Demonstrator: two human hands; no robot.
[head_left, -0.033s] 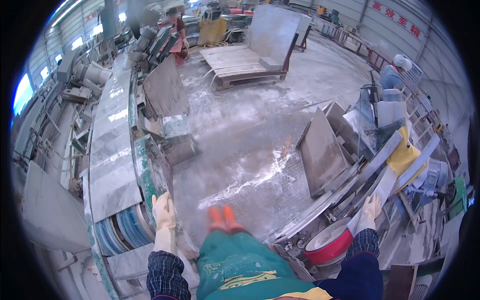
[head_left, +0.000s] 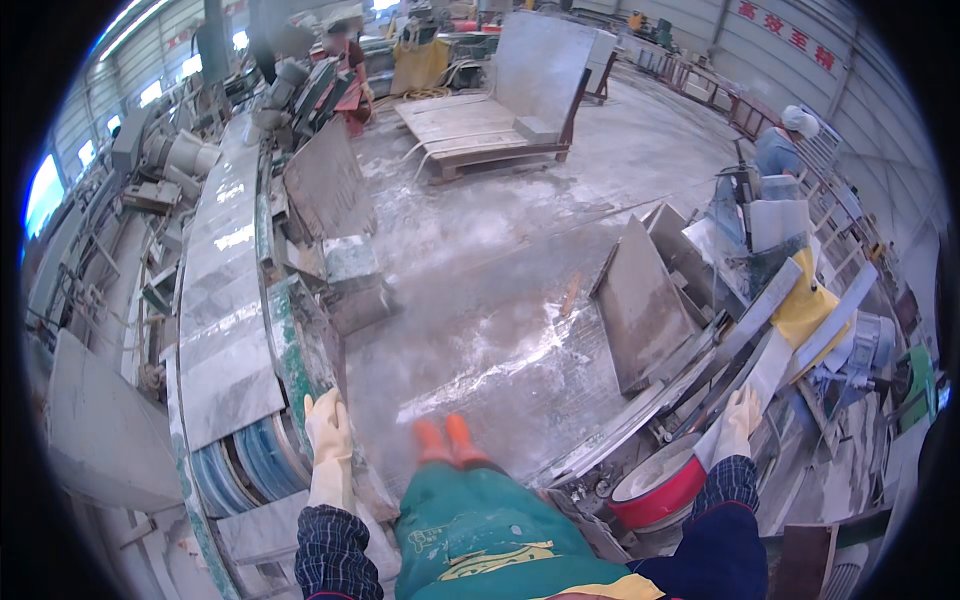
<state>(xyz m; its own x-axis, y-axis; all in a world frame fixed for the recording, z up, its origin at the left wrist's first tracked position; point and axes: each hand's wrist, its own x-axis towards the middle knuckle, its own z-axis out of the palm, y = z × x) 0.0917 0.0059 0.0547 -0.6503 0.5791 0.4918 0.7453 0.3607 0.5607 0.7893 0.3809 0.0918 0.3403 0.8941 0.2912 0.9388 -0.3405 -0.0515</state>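
My left hand (head_left: 328, 428), in a cream rubber glove, rests at the inner side of a long conveyor machine, by its worn green edge (head_left: 288, 350). Its fingers point forward, slightly bent, and no object shows in them. Grey-veined marble slabs (head_left: 228, 385) lie in a row on the conveyor; blue belts (head_left: 262, 455) show past the nearest slab. My right hand (head_left: 738, 425), gloved alike, lies against a pale stone strip (head_left: 768, 366) leaning in a heap on the right. Its fingers stretch forward along the strip; their undersides are hidden.
A red-rimmed round tub (head_left: 655, 500) stands below my right hand. Upright boards (head_left: 645, 310) and a yellow cloth (head_left: 803, 315) are in the right-hand heap. Ahead stands a wooden pallet (head_left: 460, 125) with an upright panel. One person (head_left: 778, 150) is at far right, another (head_left: 352, 75) at far left.
The view has shifted very slightly. Both my hands stay where they were, and the slabs on the conveyor show no clear movement.
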